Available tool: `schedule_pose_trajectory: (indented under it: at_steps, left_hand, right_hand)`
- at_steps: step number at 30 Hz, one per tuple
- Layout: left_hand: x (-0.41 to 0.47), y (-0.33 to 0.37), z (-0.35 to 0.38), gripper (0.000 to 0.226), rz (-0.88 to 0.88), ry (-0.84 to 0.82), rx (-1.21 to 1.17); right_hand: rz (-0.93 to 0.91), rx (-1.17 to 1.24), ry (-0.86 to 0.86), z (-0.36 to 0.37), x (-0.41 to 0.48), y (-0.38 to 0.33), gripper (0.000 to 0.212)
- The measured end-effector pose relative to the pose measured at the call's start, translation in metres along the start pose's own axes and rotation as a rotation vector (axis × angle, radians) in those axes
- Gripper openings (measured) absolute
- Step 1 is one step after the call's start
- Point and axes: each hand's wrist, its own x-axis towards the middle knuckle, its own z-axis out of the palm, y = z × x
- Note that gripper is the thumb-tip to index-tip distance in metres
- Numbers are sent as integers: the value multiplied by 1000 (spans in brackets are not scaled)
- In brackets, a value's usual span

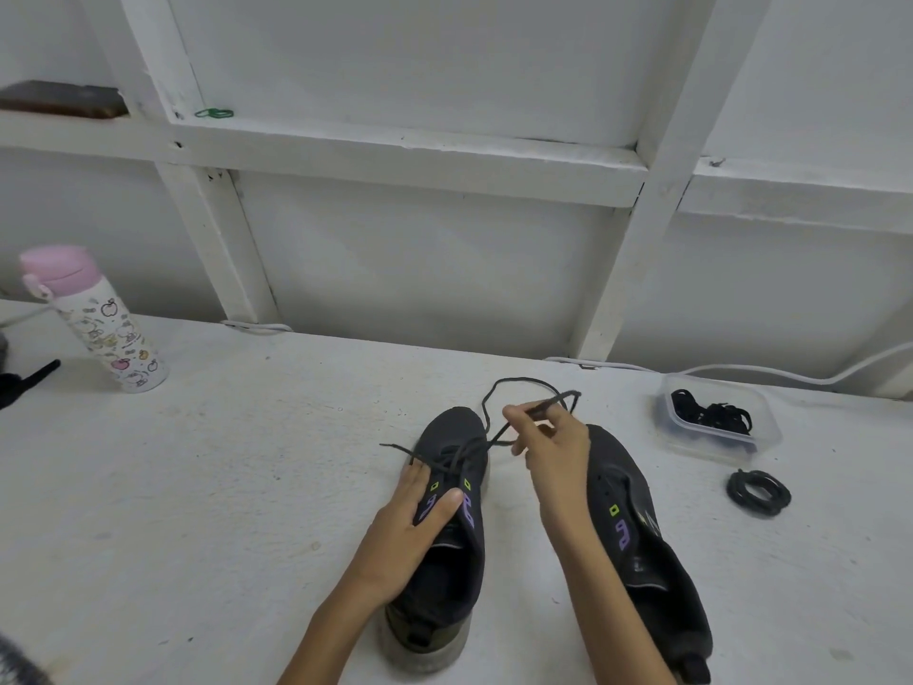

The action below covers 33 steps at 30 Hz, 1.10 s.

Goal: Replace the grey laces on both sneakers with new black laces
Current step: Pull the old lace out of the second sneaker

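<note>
Two dark knit sneakers stand toes-away on the rough white table (247, 462). The left hand (420, 516) grips the left sneaker (447, 561) around its upper, thumb across the tongue, steadying it. Just right of that shoe, the right sneaker (657, 575) shows bare eyelets. Over the left sneaker's toe, the right hand (553, 452) pinches the grey lace (523, 379), a thin limp cord looping slack beyond. Unlacing looks to be the step in hand. Next, the cord needs drawing out of the lower eyelets. Well right of that sneaker lies a coiled black lace (741, 489), and farther off a clear plastic tub (770, 427) holds black laces (711, 415).
</note>
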Motion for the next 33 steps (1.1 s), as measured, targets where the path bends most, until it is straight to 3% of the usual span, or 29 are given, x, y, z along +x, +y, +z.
schedule_pose_trajectory:
  at_steps: [6, 11, 14, 21, 28, 31, 33]
  left_hand:
    - [0, 3, -1, 65, 15, 5, 20]
    - [0, 1, 0, 91, -48, 5, 8]
    - [-1, 3, 0, 93, -84, 5, -5]
    - [-1, 7, 0, 91, -91, 7, 13]
    - [-3, 7, 0, 93, -100, 7, -3]
    - [-4, 5, 0, 87, -84, 38, -11]
    - [-4, 1, -2, 75, -66, 75, -77]
  right_hand:
    - [111, -218, -264, 11, -24, 33, 8]
    - [7, -101, -58, 4, -8, 12, 10]
    - [-26, 31, 63, -2, -2, 2, 9]
    - [60, -203, -261, 12, -27, 33, 5]
    - [-53, -8, 12, 0, -4, 12, 15]
    - [-9, -112, -13, -4, -8, 24, 21]
    - [87, -165, -123, -3, -19, 39, 24]
